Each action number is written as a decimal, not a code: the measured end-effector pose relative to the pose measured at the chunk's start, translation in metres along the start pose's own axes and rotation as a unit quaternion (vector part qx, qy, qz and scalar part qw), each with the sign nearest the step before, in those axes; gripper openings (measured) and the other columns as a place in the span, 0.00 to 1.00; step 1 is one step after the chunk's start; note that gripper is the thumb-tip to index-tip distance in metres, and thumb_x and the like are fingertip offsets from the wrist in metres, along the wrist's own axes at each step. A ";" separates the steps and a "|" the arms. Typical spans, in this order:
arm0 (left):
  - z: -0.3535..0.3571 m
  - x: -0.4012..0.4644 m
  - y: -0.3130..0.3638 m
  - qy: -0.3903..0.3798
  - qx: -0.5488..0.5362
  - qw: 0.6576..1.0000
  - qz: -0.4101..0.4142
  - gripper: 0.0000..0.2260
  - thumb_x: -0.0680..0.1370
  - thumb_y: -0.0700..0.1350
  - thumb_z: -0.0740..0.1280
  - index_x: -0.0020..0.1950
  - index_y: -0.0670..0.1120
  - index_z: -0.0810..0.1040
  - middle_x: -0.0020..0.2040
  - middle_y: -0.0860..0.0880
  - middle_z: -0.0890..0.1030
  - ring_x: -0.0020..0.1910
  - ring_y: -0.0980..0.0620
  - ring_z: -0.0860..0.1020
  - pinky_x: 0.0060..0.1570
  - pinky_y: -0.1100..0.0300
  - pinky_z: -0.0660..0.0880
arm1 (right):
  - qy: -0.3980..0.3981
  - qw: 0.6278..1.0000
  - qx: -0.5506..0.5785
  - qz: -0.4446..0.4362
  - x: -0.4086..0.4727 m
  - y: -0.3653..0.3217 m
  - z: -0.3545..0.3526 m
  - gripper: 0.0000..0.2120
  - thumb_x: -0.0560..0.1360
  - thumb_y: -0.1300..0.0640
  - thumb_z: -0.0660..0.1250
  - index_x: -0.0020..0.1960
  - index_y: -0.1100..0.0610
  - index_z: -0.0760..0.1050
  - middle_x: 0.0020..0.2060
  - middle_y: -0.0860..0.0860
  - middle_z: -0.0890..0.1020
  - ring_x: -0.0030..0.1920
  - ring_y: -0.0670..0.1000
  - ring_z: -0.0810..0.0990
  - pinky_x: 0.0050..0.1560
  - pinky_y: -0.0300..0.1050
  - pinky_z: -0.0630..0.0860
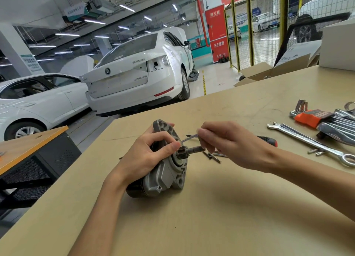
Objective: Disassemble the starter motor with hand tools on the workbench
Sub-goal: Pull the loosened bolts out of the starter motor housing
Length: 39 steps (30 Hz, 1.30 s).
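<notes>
Well — ribbed grey starter motor point(163, 171)

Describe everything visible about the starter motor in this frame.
The grey cast-metal starter motor lies on its side on the tan workbench, its dark cylindrical body toward the person and its flange with round holes facing away. A small toothed pinion on a shaft sticks out to the right. The left hand grips the flange from above; the right hand pinches a thin metal rod beside the shaft.
</notes>
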<state>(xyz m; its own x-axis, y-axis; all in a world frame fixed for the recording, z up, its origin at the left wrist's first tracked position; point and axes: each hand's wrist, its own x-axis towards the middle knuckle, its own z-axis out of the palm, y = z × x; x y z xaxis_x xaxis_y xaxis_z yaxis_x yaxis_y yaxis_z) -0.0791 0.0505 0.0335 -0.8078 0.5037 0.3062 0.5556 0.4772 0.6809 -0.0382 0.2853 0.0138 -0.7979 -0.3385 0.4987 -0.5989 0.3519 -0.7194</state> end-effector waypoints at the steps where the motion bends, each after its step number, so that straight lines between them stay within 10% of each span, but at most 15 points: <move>1: 0.000 -0.001 0.000 0.002 -0.002 1.000 0.001 0.08 0.73 0.57 0.69 0.41 0.55 0.83 0.65 0.58 0.75 0.66 0.65 0.71 0.61 0.69 0.68 | 0.012 0.998 -0.052 -0.027 0.000 0.002 -0.001 0.17 0.82 0.48 0.56 0.41 0.56 0.74 0.32 0.45 0.76 0.33 0.44 0.71 0.35 0.35 0.68; 5: 0.001 -0.003 0.000 0.010 -0.015 1.000 0.008 0.06 0.73 0.55 0.70 0.41 0.55 0.85 0.63 0.58 0.75 0.67 0.65 0.71 0.60 0.74 0.67 | 0.040 0.989 -0.127 -0.062 0.001 0.006 -0.001 0.15 0.80 0.46 0.56 0.44 0.52 0.77 0.37 0.44 0.79 0.42 0.45 0.75 0.43 0.38 0.71; 12: 0.000 -0.003 0.000 0.014 -0.013 1.000 0.010 0.05 0.73 0.55 0.70 0.41 0.55 0.84 0.66 0.58 0.74 0.65 0.66 0.72 0.59 0.74 0.68 | 0.080 0.987 0.032 0.139 0.005 0.004 0.004 0.28 0.73 0.30 0.58 0.30 0.53 0.69 0.22 0.43 0.70 0.26 0.44 0.68 0.32 0.37 0.66; 17: 0.000 -0.005 -0.003 0.016 -0.009 1.000 0.020 0.06 0.73 0.54 0.71 0.42 0.54 0.84 0.64 0.59 0.75 0.66 0.65 0.72 0.59 0.74 0.68 | -0.020 0.951 0.214 0.224 0.006 0.003 0.002 0.26 0.80 0.45 0.62 0.25 0.50 0.65 0.25 0.47 0.62 0.25 0.48 0.60 0.24 0.36 0.60; 23: 0.000 -0.005 -0.008 0.032 -0.036 0.999 0.019 0.08 0.77 0.55 0.68 0.48 0.55 0.86 0.58 0.62 0.77 0.67 0.64 0.72 0.64 0.58 0.72 | 0.207 0.910 0.264 0.243 0.011 0.003 -0.010 0.23 0.79 0.58 0.60 0.26 0.51 0.60 0.22 0.46 0.59 0.23 0.48 0.55 0.20 0.37 0.54; 32: 0.001 -0.005 -0.008 0.031 -0.037 0.999 0.018 0.08 0.77 0.55 0.68 0.48 0.56 0.87 0.57 0.59 0.78 0.67 0.64 0.71 0.64 0.56 0.72 | 0.058 0.937 -0.295 0.176 0.004 0.016 -0.005 0.18 0.78 0.51 0.64 0.31 0.56 0.71 0.26 0.54 0.73 0.30 0.54 0.70 0.30 0.44 0.65; 39: 0.000 -0.005 -0.009 0.030 -0.034 0.999 0.022 0.09 0.77 0.58 0.68 0.48 0.57 0.86 0.58 0.58 0.78 0.67 0.63 0.72 0.63 0.57 0.72 | 0.015 0.887 -0.437 0.150 0.005 0.010 -0.011 0.06 0.75 0.51 0.66 0.41 0.51 0.75 0.39 0.52 0.79 0.38 0.55 0.73 0.29 0.40 0.62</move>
<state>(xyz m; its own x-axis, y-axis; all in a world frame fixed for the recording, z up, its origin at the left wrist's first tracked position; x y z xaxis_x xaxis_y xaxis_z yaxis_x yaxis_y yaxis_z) -0.0794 0.0436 0.0260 -0.7940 0.4778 0.3759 0.5786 0.4039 0.7086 -0.0485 0.2969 0.0146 -0.9240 -0.0956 0.3702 -0.1719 0.9687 -0.1789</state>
